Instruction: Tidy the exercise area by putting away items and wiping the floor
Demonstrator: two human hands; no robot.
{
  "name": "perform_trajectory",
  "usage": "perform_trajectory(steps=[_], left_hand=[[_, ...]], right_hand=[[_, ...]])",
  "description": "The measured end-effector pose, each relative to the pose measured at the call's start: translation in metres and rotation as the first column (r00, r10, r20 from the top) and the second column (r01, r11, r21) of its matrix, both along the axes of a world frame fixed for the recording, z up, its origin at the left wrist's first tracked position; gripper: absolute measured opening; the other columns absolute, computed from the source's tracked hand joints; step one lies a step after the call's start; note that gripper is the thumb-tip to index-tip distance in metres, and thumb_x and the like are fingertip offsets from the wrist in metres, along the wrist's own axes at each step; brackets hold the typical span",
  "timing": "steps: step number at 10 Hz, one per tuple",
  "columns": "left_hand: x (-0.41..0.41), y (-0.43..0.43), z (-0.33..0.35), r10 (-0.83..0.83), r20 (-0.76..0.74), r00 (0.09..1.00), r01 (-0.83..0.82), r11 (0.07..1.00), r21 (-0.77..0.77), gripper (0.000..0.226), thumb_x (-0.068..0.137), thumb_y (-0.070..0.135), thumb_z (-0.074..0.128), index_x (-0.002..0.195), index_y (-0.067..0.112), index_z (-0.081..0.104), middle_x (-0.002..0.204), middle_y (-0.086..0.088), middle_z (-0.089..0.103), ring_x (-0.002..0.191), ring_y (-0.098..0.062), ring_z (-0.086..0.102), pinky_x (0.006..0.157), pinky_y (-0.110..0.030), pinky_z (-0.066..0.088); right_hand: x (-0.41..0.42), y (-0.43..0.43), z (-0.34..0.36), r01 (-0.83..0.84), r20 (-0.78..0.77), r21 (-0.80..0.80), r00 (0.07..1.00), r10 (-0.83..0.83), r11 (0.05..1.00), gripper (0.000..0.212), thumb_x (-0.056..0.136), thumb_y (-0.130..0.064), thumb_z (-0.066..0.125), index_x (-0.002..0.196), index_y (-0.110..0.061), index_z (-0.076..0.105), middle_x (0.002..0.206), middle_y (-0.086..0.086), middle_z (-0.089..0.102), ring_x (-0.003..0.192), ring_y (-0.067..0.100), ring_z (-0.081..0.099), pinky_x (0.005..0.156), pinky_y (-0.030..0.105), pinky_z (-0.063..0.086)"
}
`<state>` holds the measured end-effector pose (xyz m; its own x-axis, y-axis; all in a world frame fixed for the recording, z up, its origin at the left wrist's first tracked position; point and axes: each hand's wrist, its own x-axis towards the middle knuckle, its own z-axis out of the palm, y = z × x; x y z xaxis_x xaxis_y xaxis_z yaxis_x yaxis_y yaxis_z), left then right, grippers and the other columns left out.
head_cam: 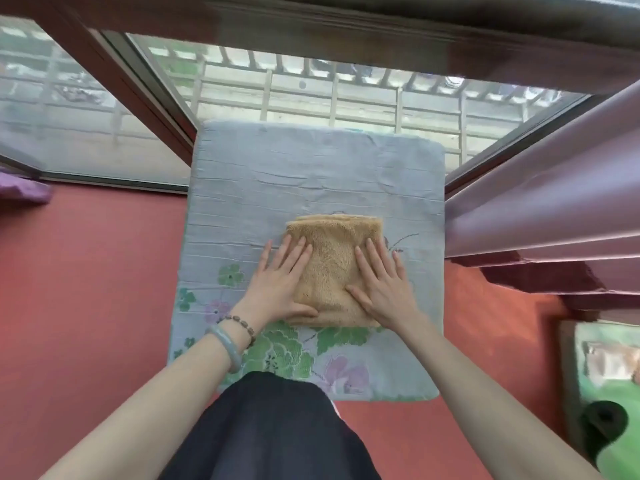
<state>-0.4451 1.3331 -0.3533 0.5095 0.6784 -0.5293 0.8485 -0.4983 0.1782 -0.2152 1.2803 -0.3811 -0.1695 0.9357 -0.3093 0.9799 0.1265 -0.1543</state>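
A folded tan fleece towel point(331, 261) lies on a pale blue cushion point(311, 174) printed with green and purple flowers. The cushion sits on a red floor point(86, 289). My left hand point(280, 282) lies flat on the towel's left side, fingers straight, thumb along the near edge. My right hand point(381, 282) presses flat on the towel's right side, fingers straight and spread. Neither hand curls round the cloth.
Glass windows with dark brown frames point(145, 98) stand just beyond the cushion. A mauve curtain point(554, 202) hangs at the right. A purple item point(20, 188) lies at the far left. A rolled black mat point(604, 422) rests on a green surface at the lower right.
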Motion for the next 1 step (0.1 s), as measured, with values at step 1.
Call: perform_trajectory(steps=[1], left_hand=[[0.0011,-0.006,0.0074,0.031,0.015,0.999,-0.031,0.999,-0.034,0.116,0.063,0.09,0.022,0.142,0.021,-0.029,0.15,-0.003,-0.034,0.137,-0.024,-0.035,0.112,-0.049,-0.022]], right_hand=[[-0.0035,-0.0066,0.0143,0.048,-0.068,0.059,0.997,-0.044,0.997,0.073,0.089,-0.062,0.03,0.147,-0.018,0.021,0.155,0.009,0.018,0.143,0.024,0.011,0.114,0.045,0.007]])
